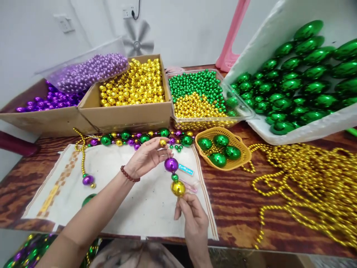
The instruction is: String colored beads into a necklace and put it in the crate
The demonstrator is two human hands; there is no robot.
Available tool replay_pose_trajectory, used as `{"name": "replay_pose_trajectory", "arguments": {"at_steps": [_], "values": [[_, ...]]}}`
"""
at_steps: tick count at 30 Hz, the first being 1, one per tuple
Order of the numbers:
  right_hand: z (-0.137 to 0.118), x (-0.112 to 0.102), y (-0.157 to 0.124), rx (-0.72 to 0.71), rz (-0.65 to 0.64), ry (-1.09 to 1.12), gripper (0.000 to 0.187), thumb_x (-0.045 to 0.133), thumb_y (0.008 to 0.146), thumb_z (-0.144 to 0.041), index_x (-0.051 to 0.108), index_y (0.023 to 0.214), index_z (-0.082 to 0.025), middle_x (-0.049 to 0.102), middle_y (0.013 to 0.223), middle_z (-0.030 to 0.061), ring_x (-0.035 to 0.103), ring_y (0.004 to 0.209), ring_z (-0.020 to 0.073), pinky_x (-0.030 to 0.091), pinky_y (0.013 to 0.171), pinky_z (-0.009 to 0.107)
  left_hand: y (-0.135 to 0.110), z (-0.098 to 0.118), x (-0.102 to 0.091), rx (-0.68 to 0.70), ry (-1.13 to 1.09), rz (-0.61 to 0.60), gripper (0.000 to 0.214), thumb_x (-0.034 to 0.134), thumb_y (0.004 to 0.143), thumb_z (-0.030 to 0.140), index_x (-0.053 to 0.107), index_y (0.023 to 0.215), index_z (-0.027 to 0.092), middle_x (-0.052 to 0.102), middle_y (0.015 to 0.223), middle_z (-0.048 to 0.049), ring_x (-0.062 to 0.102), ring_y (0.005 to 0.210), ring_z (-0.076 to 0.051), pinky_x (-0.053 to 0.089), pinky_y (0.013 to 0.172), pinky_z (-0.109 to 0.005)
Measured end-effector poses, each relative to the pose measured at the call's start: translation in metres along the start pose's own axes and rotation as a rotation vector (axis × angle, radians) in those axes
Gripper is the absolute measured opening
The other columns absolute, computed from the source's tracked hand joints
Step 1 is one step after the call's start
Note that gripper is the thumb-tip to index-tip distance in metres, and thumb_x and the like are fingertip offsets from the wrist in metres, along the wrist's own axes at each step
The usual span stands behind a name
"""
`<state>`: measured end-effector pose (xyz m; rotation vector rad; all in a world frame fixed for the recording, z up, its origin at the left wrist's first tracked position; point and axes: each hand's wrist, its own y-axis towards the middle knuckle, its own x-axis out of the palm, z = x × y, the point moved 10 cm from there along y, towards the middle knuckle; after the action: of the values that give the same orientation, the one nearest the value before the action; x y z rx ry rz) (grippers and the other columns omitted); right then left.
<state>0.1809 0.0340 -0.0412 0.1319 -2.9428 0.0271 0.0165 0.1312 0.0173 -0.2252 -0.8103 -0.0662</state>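
My left hand (145, 158) is raised over the white cloth (125, 193), fingers pinched on the top of a thin thread by a small gold bead (163, 142). On the thread hang a purple bead (171, 164), a small green bead (174, 177) and a larger gold bead (177, 188). My right hand (192, 216) is below, fingers closed on the thread's lower end just under the gold bead. A red bead bracelet sits on my left wrist (128, 175).
Cardboard boxes of purple beads (47, 100) and gold beads (134, 83), a clear tub of green and gold beads (199, 95), a foam box of large green balls (295, 78), a yellow basket (240, 156) with green balls, a finished strand (139, 138), gold chains (312, 182).
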Motion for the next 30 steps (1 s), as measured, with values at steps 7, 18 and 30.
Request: {"name": "replay_pose_trajectory", "arguments": {"at_steps": [7, 18, 30], "values": [[0.009, 0.005, -0.003, 0.048, 0.012, -0.029, 0.031, 0.06, 0.097, -0.042, 0.056, 0.077, -0.02, 0.051, 0.057, -0.0046, 0.048, 0.052, 0.0108, 0.041, 0.056, 0.023, -0.009, 0.004, -0.01, 0.035, 0.015, 0.027, 0.022, 0.073, 0.086, 0.025, 0.072, 0.101, 0.009, 0.068, 0.086, -0.0057, 0.071, 0.08, -0.016, 0.057, 0.084, -0.031], [0.024, 0.006, -0.007, 0.115, -0.008, -0.038, 0.028, 0.059, 0.096, -0.042, 0.058, 0.081, -0.019, 0.052, 0.057, -0.0043, 0.049, 0.053, 0.012, 0.042, 0.057, 0.024, -0.01, 0.003, -0.019, 0.035, 0.058, 0.035, 0.021, 0.075, 0.084, 0.026, 0.073, 0.097, 0.01, 0.068, 0.084, -0.005, 0.071, 0.078, -0.017, 0.056, 0.089, -0.036], [0.053, 0.031, -0.004, 0.201, 0.044, 0.001, 0.034, 0.065, 0.088, -0.047, 0.057, 0.074, -0.018, 0.054, 0.06, -0.0037, 0.048, 0.047, 0.0096, 0.042, 0.051, 0.023, -0.022, -0.04, -0.032, 0.131, 0.193, 0.26, 0.038, 0.074, 0.081, 0.049, 0.062, 0.105, 0.021, 0.066, 0.093, -0.0003, 0.067, 0.066, -0.01, 0.052, 0.055, -0.02]]}}
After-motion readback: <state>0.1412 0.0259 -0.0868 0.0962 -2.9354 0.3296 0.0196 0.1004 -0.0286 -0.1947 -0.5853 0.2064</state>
